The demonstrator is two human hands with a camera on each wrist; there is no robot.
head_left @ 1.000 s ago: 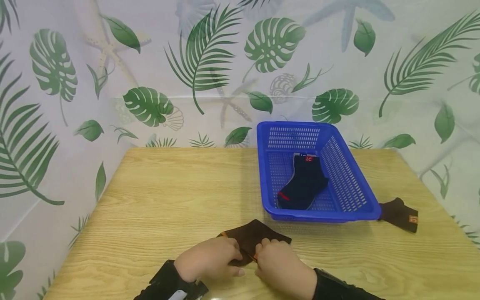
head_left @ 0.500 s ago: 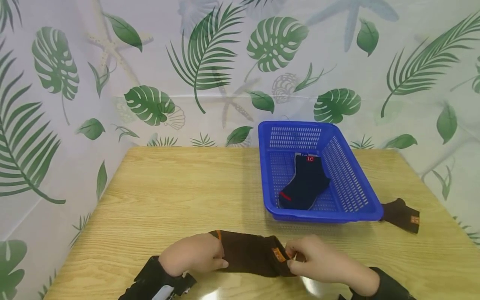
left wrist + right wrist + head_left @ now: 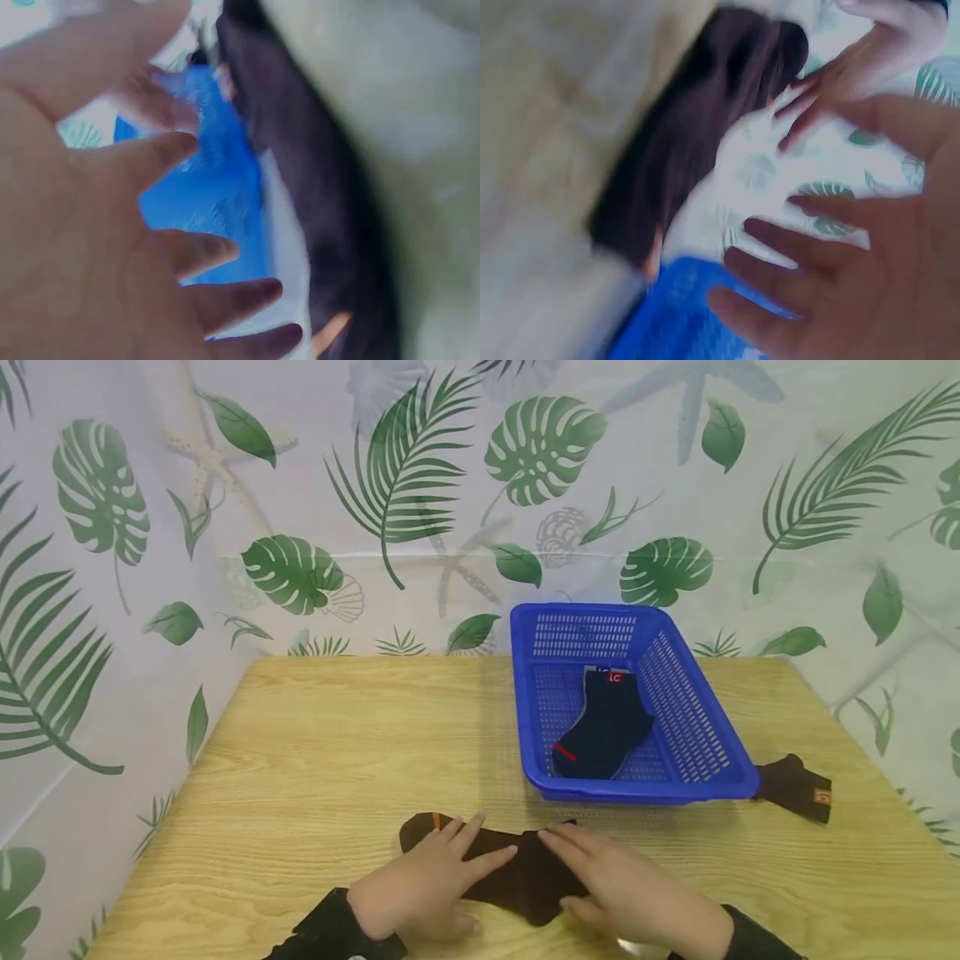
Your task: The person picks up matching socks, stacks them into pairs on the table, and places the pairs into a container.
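Note:
A dark brown sock point(image 3: 517, 881) with an orange stripe near its toe lies stretched sideways on the table, toe to the left. My left hand point(image 3: 423, 885) is over the toe half with its fingers spread and straight. Over the cuff end is my right hand point(image 3: 637, 889), fingers extended, covering part of the cuff. Both wrist views are blurred; in the left one the sock point(image 3: 300, 172) runs beyond the fingertips, and the right one shows the sock point(image 3: 697, 135) apart from the outstretched fingers. Neither hand curls round anything.
Behind the right hand stands a blue perforated basket point(image 3: 637, 789) holding dark navy socks point(image 3: 607, 722) with a red label. Another brown sock point(image 3: 795, 789) with an orange label lies at the basket's right, partly hidden by it. A leaf-patterned sheet point(image 3: 420, 610) backs the wooden table point(image 3: 337, 727).
The bunched brown sock was drawn out lengthwise as the right hand pulled its cuff rightward. Both hands then let go, and their fingers have spread over it.

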